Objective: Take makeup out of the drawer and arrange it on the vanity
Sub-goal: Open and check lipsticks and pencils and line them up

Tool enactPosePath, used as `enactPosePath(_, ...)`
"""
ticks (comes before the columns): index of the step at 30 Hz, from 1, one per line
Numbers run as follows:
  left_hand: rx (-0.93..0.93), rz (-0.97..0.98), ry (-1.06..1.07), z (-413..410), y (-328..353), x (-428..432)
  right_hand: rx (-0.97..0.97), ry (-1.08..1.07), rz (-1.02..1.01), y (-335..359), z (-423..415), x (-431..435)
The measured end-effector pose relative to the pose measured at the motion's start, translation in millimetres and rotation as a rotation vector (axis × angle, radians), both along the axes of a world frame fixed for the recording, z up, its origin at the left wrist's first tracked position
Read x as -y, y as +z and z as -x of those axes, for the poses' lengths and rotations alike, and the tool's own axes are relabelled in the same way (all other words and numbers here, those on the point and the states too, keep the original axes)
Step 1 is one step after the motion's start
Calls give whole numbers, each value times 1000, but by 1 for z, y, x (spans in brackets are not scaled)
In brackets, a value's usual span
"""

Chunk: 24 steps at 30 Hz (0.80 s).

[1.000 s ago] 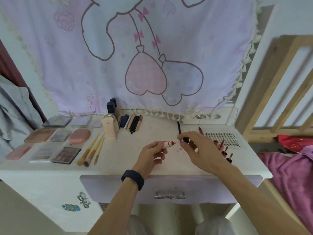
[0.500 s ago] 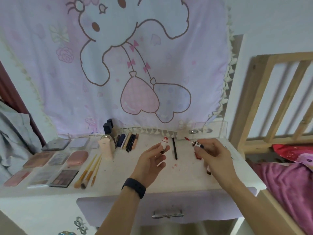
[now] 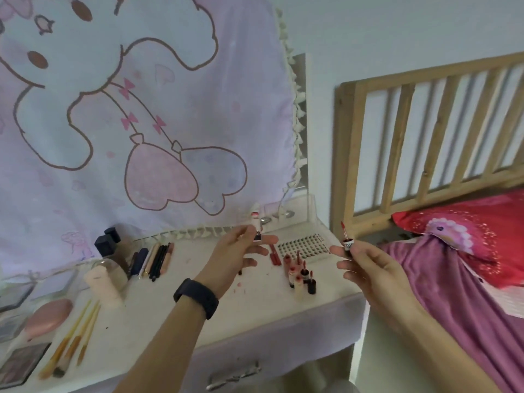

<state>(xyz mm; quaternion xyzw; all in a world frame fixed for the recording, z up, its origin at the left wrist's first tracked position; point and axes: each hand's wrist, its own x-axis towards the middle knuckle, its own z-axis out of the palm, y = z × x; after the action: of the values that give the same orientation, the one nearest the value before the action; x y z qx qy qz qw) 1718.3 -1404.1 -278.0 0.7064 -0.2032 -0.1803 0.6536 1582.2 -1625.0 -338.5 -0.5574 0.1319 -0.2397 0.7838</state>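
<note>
Head view: your left hand (image 3: 236,251) pinches an uncapped lip tube (image 3: 256,222) by its base, upright above the back of the vanity (image 3: 158,316), with the other fingers loosely spread. Your right hand (image 3: 374,269) pinches the wand (image 3: 347,243) by its cap, red tip up, beyond the vanity's right edge and near the purple bedding (image 3: 453,279). Risk: tilting either piece would smear colour on the top or the cloth. Count: one tube and one wand in hand; three brushes (image 3: 71,338); clustered lip products (image 3: 300,276), perhaps six, blurred.

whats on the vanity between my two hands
In the head view, between the left hand and right hand: a lash tray, a cluster of lip gloss tubes and a red pencil.
</note>
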Motion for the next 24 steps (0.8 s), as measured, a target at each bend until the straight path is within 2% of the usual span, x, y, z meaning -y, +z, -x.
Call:
enactPosePath(6, 164, -242, -17, -12, 4, 56, -142, -42, 209, -24, 9, 34)
enactPosePath(10, 366, -419, -12, -26, -2, 90, -208, -81, 340, -38, -1, 49)
enactPosePath(14, 479, -563, -69, -35, -10, 114, -254, -172, 534, -52, -20, 62)
enactPosePath(21, 548, -940, -172, -46, -21, 138, -367, -203, 750, -62, -48, 60)
enactPosePath(24, 580, -1039, -200, -50, -29, 143, -424, -199, 861, -64, -57, 57)
